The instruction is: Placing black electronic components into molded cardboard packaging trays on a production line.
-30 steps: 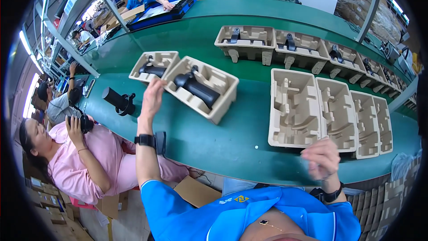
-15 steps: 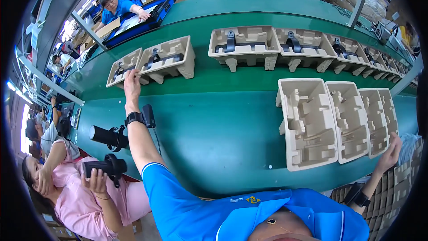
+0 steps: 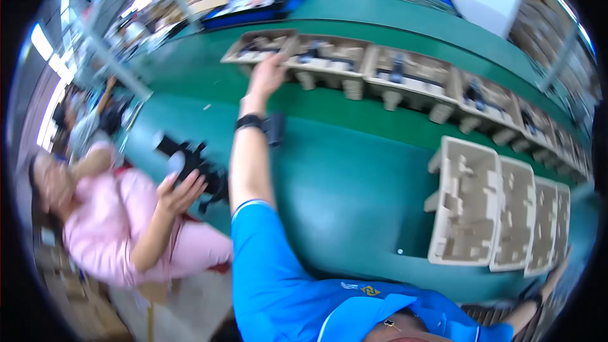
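Note:
My left hand (image 3: 268, 75) reaches across the bench with its fingers closed on the front edge of a beige moulded-pulp tray (image 3: 239, 59), where it meets a second pulp tray (image 3: 329, 69). Both hold black parts with an upright bracket, and the second tray adjoins the row on its right. Low on the right, my right hand (image 3: 557, 273) is beside the outermost of several parts-free pulp trays (image 3: 465, 258) standing side by side. Motion blur and the tray edge hide its fingers.
A person in pink at the left holds a black cylindrical device (image 3: 212, 180). Near my left wrist a dark block-shaped object (image 3: 273, 128) lies on the green bench (image 3: 342, 202). A blue-sleeved person works behind a dark crate (image 3: 272, 9) at the far side.
The two left trays have slid right with my left hand, closing the gap to the row. The view has turned left. The neighbour's black device has moved closer to the bench.

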Demonstrator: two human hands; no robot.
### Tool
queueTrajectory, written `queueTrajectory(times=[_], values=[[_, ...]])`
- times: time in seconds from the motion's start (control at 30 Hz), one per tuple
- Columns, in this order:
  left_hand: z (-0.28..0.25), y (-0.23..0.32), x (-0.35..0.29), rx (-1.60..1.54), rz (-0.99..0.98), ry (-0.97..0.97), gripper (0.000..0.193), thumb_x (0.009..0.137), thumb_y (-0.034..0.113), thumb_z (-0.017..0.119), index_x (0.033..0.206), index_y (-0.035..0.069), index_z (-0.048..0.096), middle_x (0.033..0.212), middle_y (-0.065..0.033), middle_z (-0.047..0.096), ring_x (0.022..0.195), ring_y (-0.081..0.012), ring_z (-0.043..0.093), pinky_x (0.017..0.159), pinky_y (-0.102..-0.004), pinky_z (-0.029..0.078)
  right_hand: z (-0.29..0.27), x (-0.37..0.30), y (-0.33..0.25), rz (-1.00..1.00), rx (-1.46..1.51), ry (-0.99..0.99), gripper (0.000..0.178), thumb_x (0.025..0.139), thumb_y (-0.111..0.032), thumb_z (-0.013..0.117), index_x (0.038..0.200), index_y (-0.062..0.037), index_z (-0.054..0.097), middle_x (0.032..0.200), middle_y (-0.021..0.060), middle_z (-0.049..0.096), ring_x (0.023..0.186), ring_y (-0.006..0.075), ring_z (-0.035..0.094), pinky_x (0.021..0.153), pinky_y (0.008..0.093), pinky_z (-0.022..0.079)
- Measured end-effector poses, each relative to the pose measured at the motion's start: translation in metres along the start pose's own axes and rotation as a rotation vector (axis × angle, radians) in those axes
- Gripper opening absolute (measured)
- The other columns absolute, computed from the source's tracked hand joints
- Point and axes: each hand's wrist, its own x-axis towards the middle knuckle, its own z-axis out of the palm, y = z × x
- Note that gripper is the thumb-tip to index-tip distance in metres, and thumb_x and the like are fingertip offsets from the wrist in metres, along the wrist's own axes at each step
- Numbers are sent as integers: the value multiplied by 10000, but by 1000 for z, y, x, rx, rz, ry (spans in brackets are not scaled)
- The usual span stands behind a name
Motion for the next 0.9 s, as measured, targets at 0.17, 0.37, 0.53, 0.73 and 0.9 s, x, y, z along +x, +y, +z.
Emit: queueTrajectory(times=[0.17, 0.37, 0.53, 0.73, 0.9], values=[[7, 45, -10, -20, 103, 260, 517, 836, 138, 658, 1319, 84, 481, 1202, -186, 528, 1019, -332, 592, 897, -400, 492, 37, 30, -7, -232, -190, -50, 496, 945, -355, 513, 1341, -57, 487, 1340, 131, 510, 1183, 244, 507, 1008, 383, 388], [-21, 185, -91, -484, 10, -31, 517, 892, 221, 625, 1347, 60, 439, 1261, -175, 496, 941, -249, 601, 824, -376, 501, 40, -4, 1, -606, -415, -49, 415, 907, -431, 588, 1224, -165, 615, 1252, 128, 583, 1085, 272, 572, 916, 444, 438], [-31, 298, -177, -804, 299, -371, 524, 969, 287, 494, 1430, 72, 365, 1347, -173, 449, 1246, -294, 425, 1066, -386, 334, 78, -62, 5, -474, -375, -184, 532, 907, -219, 509, 1391, -15, 429, 1400, 128, 454, 1245, 237, 457, 1042, 356, 360], [-66, 292, -209, -757, -105, -346, 497, 938, 142, 531, 1406, 31, 404, 1415, -124, 442, 1312, -228, 399, 1097, -331, 281, 180, -143, 14, -449, -191, -162, 521, 883, -114, 516, 1394, -51, 439, 1386, 110, 467, 1265, 213, 432, 1085, 315, 291], [-71, 338, -231, -863, -260, -294, 590, 922, 138, 537, 1461, 43, 318, 1450, -116, 409, 1318, -222, 396, 1094, -330, 283, 176, -149, -24, -421, -227, -231, 511, 915, -105, 513, 1411, -54, 406, 1386, 98, 464, 1283, 200, 416, 1085, 303, 283]])
